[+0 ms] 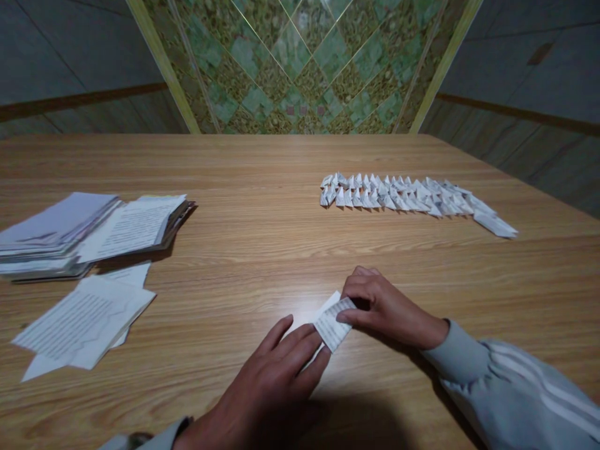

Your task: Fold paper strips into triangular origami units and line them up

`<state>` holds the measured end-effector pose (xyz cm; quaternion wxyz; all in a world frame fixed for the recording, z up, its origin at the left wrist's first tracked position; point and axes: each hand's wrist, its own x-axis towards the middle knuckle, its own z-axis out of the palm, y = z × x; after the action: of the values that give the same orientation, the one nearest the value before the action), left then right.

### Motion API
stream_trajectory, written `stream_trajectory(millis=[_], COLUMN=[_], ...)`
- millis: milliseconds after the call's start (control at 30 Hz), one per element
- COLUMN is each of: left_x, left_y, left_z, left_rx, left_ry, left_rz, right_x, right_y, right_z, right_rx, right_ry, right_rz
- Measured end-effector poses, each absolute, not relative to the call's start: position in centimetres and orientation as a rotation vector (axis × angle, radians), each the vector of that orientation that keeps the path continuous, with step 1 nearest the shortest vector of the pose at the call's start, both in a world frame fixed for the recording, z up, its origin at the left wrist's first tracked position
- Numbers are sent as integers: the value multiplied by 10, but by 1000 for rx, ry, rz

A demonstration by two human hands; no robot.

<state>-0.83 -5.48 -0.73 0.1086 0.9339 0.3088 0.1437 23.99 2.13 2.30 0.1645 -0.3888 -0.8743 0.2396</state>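
Observation:
A small folded piece of printed paper (334, 326) is held up at an angle just above the wooden table, with a white flap showing behind it. My right hand (382, 306) pinches its upper right corner, thumb on the printed face and fingers curled behind. From the lower left, my left hand (285, 369) reaches to the same paper. Its fingers are stretched out and its thumb is spread away. Some left fingertips go under the paper's edge and are hidden there.
A double row of folded paper pieces (389, 195) stands at the back right, with a flatter folded strip (495, 223) at its right end. Stacked papers (56, 228) lie at the left, and loose printed sheets (79, 319) lie in front of them. The wooden table (225, 250) reaches a tiled wall.

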Motion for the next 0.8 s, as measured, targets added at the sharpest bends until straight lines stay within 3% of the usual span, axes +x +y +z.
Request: stream_trajectory(millis=[400,567,800], left_x=[-8,-8,-10], left_y=[-58,-58,-58], left_z=[-11,-19,-25], left_rx=[2679,2716,2911], left_ry=[977,973,916], left_rz=[478,696,425], right_x=[231,230,230], right_y=[17,17,17], right_z=[20,20,20], right_rx=[-1277,-1283,-1279], right_ry=[-2517,-2542,-2557], right_rz=[523,532,507])
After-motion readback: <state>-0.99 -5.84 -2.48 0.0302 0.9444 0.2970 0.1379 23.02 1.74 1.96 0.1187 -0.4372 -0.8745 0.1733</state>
